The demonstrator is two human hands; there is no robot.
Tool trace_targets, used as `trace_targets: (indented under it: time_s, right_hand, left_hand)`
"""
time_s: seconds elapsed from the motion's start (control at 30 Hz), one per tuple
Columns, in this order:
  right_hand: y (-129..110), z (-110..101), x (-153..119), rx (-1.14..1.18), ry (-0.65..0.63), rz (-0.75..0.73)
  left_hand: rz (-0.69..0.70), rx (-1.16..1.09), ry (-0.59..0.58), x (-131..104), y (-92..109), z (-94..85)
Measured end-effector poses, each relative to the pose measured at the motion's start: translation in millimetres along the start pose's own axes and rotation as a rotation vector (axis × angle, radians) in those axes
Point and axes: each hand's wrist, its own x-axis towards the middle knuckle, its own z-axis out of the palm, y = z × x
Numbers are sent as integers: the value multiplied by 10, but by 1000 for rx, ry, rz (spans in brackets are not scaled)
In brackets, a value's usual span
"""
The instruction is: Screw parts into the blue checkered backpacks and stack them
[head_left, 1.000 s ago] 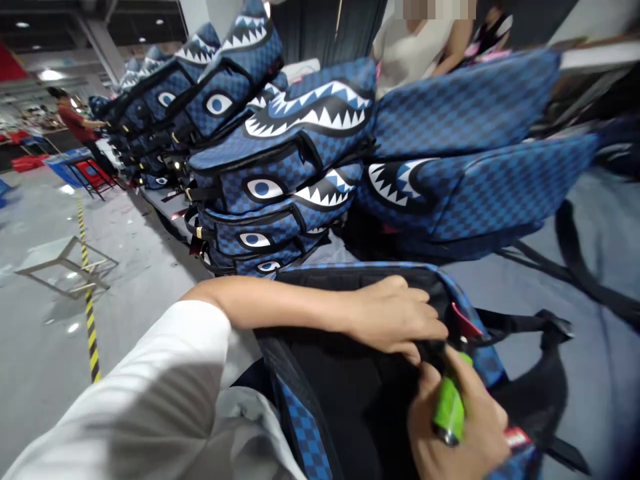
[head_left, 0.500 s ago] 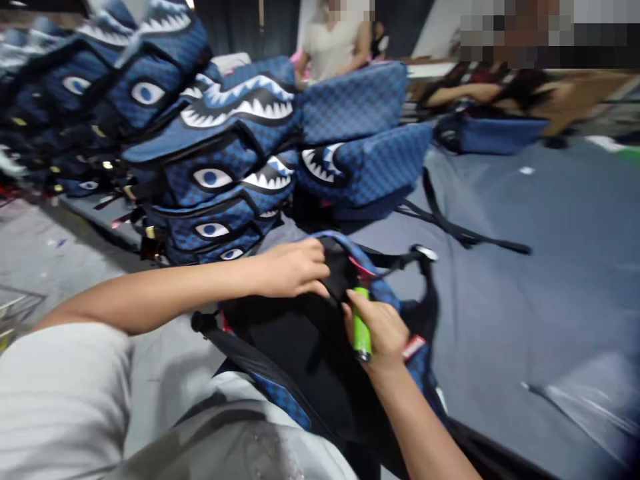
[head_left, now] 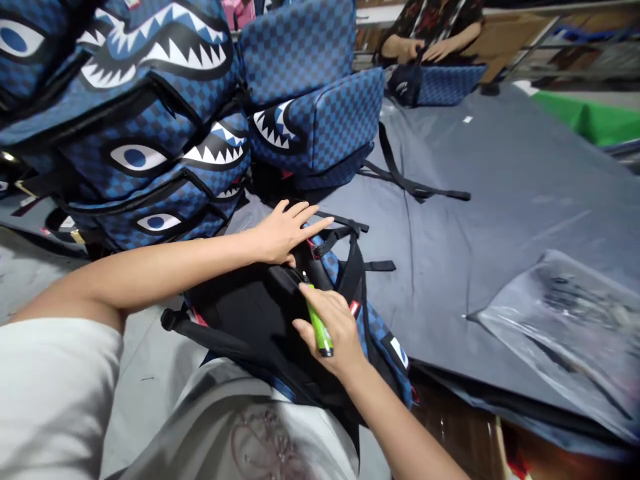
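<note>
A backpack with a black back panel (head_left: 235,307) and blue checkered sides lies across the table edge against my body. My left hand (head_left: 283,232) rests on its far end with the fingers spread, holding nothing that I can see. Closed around a bright green handle with a black end and a narrow metal tip (head_left: 320,327) is my right hand (head_left: 340,330). That tip points away from me, at the black fabric just below my left hand. What the tip touches I cannot make out. Black straps (head_left: 354,267) hang off the backpack's right side.
Blue checkered backpacks with shark teeth and eyes (head_left: 135,157) are piled at the left; more (head_left: 345,113) stand behind. A clear plastic bag (head_left: 565,320) lies on the grey-covered table (head_left: 440,267). Across it, another person's hands (head_left: 440,50) touch a blue backpack (head_left: 445,85).
My left hand has gone from curled at the backpack's edge to spread flat over it. My right hand keeps the green-handled tool, its metal tip now showing. The view has shifted right and closer.
</note>
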Motion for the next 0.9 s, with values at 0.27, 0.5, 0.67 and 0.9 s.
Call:
trace_targets:
  time_s: [0.27, 0.5, 0.67, 0.9]
  right_hand:
    - [147, -80, 116, 43, -1, 306]
    - [363, -442, 442, 168, -379, 409]
    - [387, -483, 604, 63, -594, 392]
    - [406, -523, 630, -116, -698, 225]
  left_hand:
    - [9, 38, -42, 84, 86, 149]
    - [17, 24, -8, 179, 111, 181]
    - [4, -27, -38, 204, 97, 172]
    - [-26, -52, -38, 248, 84, 227]
